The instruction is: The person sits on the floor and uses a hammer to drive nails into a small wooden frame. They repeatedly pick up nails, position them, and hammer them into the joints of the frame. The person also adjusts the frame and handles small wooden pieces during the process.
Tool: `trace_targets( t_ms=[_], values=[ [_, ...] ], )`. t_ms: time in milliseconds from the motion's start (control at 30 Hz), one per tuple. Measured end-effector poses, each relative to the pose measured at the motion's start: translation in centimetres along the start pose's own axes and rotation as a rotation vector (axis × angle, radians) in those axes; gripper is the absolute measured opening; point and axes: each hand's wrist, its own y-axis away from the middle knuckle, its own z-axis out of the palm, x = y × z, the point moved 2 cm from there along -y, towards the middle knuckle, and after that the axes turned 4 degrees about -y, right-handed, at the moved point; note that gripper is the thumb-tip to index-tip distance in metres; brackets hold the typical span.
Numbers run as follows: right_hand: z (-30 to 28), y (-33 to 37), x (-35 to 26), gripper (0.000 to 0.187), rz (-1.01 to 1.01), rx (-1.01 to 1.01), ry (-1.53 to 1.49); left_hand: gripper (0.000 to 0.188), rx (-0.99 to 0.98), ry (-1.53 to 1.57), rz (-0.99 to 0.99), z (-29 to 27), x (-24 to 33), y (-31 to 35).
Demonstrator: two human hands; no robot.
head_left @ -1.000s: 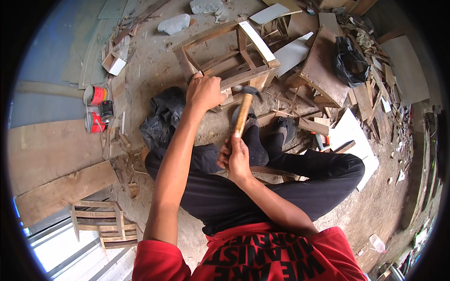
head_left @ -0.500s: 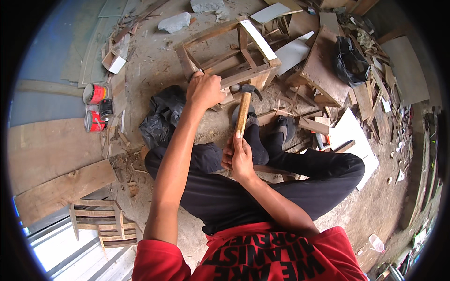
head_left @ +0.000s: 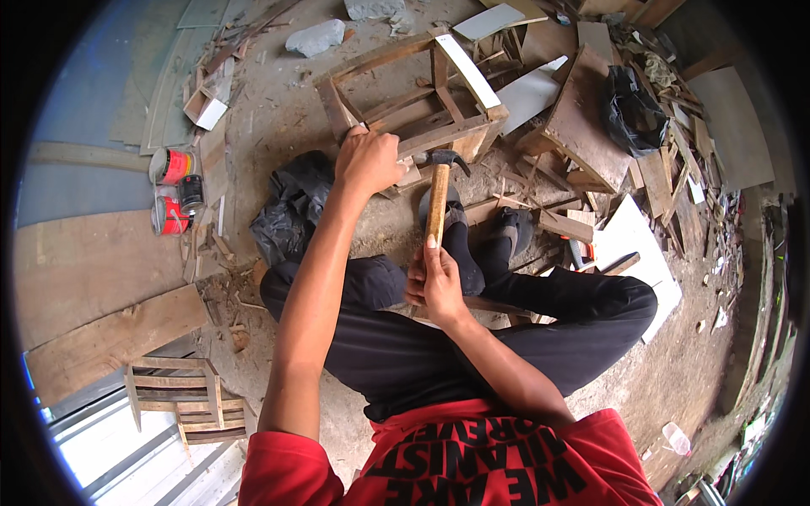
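A wooden frame (head_left: 384,59) with crossbars, one of them white-topped, lies on the floor in front of me. At its near left corner my left hand (head_left: 369,160) is closed over the wood; the fingertips are mostly hidden, so a small piece between them cannot be ruled out. My right hand (head_left: 437,282) is wrapped round the lower handle of a claw hammer (head_left: 437,198), thumb along the wood. The dark hammer head is up by the frame's near rail, right of my left hand; whether it touches the rail is unclear.
A black plastic bag (head_left: 291,207) lies left of my legs, with paint cans (head_left: 173,167) beyond it. On the right are a wooden box-like piece (head_left: 582,122), another black bag (head_left: 634,114), a white board (head_left: 645,261) and wood scraps. Stones (head_left: 315,39) sit at the back.
The hammer and my right hand have shifted very slightly, the handle a little more upright. My left hand and the frame look the same.
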Motion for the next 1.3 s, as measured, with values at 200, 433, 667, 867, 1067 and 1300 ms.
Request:
trace_targets(
  t_ms=[200, 433, 667, 867, 1067, 1300],
  values=[
    [-1.5, -1.0, -0.8, 0.044, -0.046, 0.042, 0.232, 0.038, -0.051, 0.054, -0.025, -0.3, 0.1, 0.1],
    [-5.0, -3.7, 1.7, 0.043, -0.224, 0.171, 0.601, 0.04, -0.059, 0.051, -0.04, -0.5, 0.3, 0.0],
    [-4.6, -4.9, 2.7, 0.045, -0.181, 0.187, 0.138, 0.041, -0.059, 0.04, -0.054, -0.5, 0.5, 0.0],
    [-4.3, -5.0, 2.3, 0.045, -0.012, 0.098, 0.157, 0.041, -0.049, 0.03, -0.073, -0.3, 0.4, -0.2],
    [-4.4, -5.1, 1.9, 0.044, 0.048, 0.085, 0.193, 0.039, -0.073, 0.012, -0.095, -0.2, 0.6, -0.3],
    [-4.9, -5.1, 1.7, 0.043, 0.082, 0.094, 0.136, 0.035, -0.03, 0.05, -0.018, -0.4, 0.0, 0.1]
  ],
)
